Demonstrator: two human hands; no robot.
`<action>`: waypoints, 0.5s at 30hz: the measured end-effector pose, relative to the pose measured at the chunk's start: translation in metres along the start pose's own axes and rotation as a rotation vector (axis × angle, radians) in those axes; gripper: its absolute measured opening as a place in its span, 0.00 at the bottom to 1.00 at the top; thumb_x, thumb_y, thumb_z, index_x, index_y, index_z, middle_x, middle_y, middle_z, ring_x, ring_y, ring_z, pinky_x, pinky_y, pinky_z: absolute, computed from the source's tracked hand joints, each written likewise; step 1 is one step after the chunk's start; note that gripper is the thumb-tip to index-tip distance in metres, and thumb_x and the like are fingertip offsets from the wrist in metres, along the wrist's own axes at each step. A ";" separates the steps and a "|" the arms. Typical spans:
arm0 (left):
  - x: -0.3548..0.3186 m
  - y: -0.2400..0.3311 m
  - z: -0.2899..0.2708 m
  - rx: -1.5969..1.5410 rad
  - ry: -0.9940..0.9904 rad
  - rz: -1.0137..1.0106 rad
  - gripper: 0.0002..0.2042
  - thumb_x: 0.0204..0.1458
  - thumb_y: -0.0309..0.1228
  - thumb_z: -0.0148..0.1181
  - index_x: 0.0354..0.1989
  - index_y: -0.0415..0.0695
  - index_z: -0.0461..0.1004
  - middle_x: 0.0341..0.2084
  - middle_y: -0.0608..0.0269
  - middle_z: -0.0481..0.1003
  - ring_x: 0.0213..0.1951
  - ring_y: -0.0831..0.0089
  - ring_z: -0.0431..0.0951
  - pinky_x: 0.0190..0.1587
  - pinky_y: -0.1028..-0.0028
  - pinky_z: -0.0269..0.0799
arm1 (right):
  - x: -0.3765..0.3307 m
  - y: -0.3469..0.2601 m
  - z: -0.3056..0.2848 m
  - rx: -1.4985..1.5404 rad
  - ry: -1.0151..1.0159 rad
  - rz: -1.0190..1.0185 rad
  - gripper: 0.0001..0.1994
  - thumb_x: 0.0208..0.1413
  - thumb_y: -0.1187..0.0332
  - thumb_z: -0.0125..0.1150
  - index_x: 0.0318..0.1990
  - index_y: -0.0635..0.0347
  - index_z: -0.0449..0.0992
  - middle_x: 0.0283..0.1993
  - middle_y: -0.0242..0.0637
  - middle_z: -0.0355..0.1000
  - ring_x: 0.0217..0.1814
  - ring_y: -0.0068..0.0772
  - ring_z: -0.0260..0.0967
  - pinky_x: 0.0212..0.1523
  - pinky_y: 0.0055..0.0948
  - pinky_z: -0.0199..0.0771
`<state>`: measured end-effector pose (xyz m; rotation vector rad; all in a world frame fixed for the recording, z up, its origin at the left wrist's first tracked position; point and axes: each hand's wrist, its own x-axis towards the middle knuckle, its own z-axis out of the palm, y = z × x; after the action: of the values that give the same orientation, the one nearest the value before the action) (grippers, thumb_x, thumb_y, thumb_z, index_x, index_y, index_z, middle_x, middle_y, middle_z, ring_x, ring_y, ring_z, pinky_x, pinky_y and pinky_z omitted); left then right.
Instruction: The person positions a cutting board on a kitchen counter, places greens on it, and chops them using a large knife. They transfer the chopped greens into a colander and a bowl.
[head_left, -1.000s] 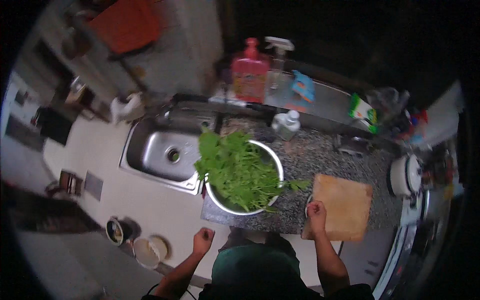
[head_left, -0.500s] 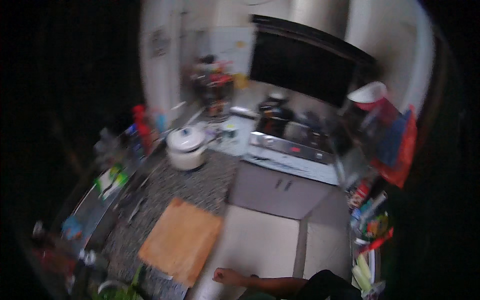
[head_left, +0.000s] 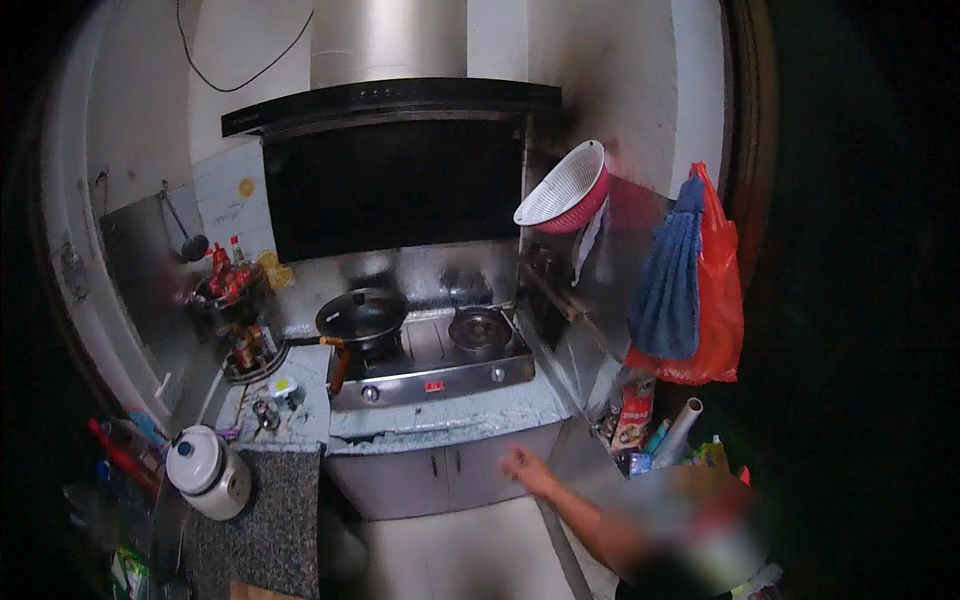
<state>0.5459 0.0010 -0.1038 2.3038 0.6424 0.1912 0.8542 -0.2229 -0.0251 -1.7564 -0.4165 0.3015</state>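
Head view: the right hand (head_left: 527, 472) is out in front of the person, at the end of a bare forearm coming up from the lower right. Its fingers look loosely bent, kinda half curled, but they're soft with blur, so I honestly can't tell how far open the grip is. I don't see anything poking out of it either. The left hand is out of the shot, so no clue what its grip is doing.

Nearest thing to the right hand is the grey cabinet (head_left: 395, 488). The hand overlaps its right-hand end from here, with the two dark door handles off to the left. Touching or just in front of it? Can't tell.

Up and left of the hand, on top of the counter, sits the gas stove (head_left: 432, 388). A dark wok (head_left: 362, 322) is on its left burner, well left of the hand, and the right burner (head_left: 480, 330) is bare, above the hand and slightly left.

Up and right of the grip there's a blue cloth (head_left: 668, 285) hanging against a red plastic bag (head_left: 718, 300), and below those a pale roll (head_left: 680, 430) standing at a tilt among packages. Way over to the hand's left, a white lidded pot (head_left: 210, 475) stands on the speckled counter (head_left: 275, 510).
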 end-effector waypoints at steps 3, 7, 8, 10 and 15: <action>0.077 0.036 -0.006 -0.053 -0.005 0.054 0.19 0.49 0.40 0.51 0.48 0.46 0.70 0.43 0.53 0.72 0.41 0.58 0.73 0.41 0.63 0.69 | 0.086 -0.089 -0.047 0.100 0.241 -0.144 0.25 0.54 0.57 0.60 0.54 0.61 0.64 0.38 0.32 0.68 0.35 0.24 0.69 0.30 0.26 0.72; 0.166 0.081 -0.009 -0.126 -0.046 0.139 0.19 0.49 0.41 0.52 0.47 0.45 0.71 0.42 0.53 0.73 0.41 0.58 0.73 0.41 0.63 0.69 | 0.148 -0.229 -0.123 0.186 0.476 -0.297 0.25 0.52 0.51 0.61 0.50 0.58 0.65 0.38 0.32 0.67 0.29 0.23 0.67 0.24 0.23 0.66; 0.185 0.088 -0.014 -0.123 -0.045 0.141 0.19 0.49 0.41 0.52 0.47 0.45 0.71 0.42 0.53 0.73 0.41 0.58 0.74 0.42 0.63 0.69 | 0.171 -0.254 -0.135 0.242 0.542 -0.315 0.26 0.51 0.50 0.62 0.50 0.58 0.65 0.39 0.32 0.67 0.29 0.23 0.67 0.24 0.22 0.65; 0.219 0.103 -0.015 -0.129 -0.055 0.151 0.19 0.49 0.42 0.52 0.47 0.45 0.71 0.41 0.53 0.73 0.41 0.58 0.74 0.42 0.63 0.69 | 0.204 -0.299 -0.165 0.133 0.647 -0.341 0.29 0.51 0.48 0.61 0.53 0.58 0.64 0.40 0.35 0.69 0.28 0.24 0.67 0.23 0.23 0.65; 0.287 0.149 -0.005 -0.152 -0.107 0.188 0.19 0.49 0.43 0.53 0.46 0.45 0.72 0.41 0.53 0.74 0.41 0.58 0.75 0.42 0.63 0.70 | 0.295 -0.350 -0.256 -0.253 0.880 -0.276 0.42 0.42 0.49 0.65 0.60 0.68 0.56 0.46 0.55 0.70 0.44 0.47 0.72 0.40 0.37 0.73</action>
<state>0.8514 0.0565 -0.0116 2.2091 0.3452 0.1959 1.1865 -0.2537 0.3791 -1.8544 -0.0452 -0.7344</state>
